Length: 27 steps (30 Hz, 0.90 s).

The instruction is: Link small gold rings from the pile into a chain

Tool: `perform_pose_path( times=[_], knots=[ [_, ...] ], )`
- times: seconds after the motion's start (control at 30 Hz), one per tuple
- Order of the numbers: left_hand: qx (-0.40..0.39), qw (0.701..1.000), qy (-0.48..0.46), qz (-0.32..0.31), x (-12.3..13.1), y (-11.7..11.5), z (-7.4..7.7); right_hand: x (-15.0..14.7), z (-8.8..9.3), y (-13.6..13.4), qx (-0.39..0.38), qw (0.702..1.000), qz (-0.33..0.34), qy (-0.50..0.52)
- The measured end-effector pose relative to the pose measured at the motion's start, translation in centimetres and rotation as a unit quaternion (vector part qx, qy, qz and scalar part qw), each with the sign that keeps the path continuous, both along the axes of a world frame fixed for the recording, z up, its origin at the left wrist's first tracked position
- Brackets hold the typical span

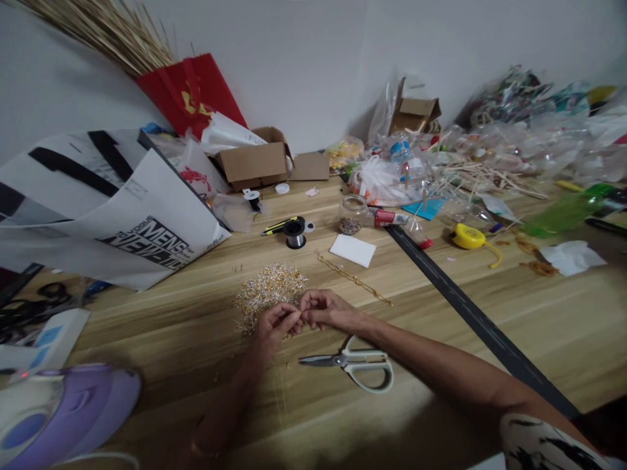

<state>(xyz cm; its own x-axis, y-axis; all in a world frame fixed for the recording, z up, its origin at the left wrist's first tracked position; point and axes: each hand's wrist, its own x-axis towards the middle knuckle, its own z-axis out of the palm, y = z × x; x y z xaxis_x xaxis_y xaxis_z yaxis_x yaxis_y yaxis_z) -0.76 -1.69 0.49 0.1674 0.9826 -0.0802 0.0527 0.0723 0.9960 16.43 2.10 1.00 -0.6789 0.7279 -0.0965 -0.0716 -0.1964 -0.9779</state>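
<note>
My left hand [277, 322] and my right hand [324, 309] meet fingertip to fingertip beside a heap of tiny silver and gold metal pieces [271, 287]. Both are closed in a pinch. A small gold-coloured piece [300, 314] shows between the fingertips; its exact kind is too small to tell. Behind my right hand, a thin gold chain [353, 279] lies stretched out on the wooden table [196, 333]. In front of my hands rest scissors [360, 364] with pale handles, their blades pointing left. A few loose bits are scattered near the blades.
Beyond the heap are a wire spool [295, 234], a yellow-black utility knife [279, 226], a white card [353, 250] and a glass jar [351, 215]. A yellow tape measure [467, 236] lies right. A paper bag [147, 222] and purple iron [93, 411] stand left.
</note>
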Motion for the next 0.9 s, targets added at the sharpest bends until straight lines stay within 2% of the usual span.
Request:
perform_pose_path(
  times=[0.23,0.57,0.73,0.9],
  knots=[
    [0.002,1.000,0.001,0.005,0.27,-0.08,0.64,0.11,-0.26,0.05,0.003,1.000,0.000,0.007],
    [-0.012,1.000,0.020,0.006,0.12,0.01,0.43,0.10,-0.71,0.23,0.010,1.000,-0.007,0.009],
    [-0.003,1.000,0.011,0.015,0.05,0.07,0.92,-0.02,-0.35,0.07,-0.019,1.000,-0.004,0.023],
    [0.002,0.999,-0.006,0.040,-0.15,0.11,0.48,-0.10,-0.69,0.13,-0.041,0.998,0.029,0.033]
  ],
)
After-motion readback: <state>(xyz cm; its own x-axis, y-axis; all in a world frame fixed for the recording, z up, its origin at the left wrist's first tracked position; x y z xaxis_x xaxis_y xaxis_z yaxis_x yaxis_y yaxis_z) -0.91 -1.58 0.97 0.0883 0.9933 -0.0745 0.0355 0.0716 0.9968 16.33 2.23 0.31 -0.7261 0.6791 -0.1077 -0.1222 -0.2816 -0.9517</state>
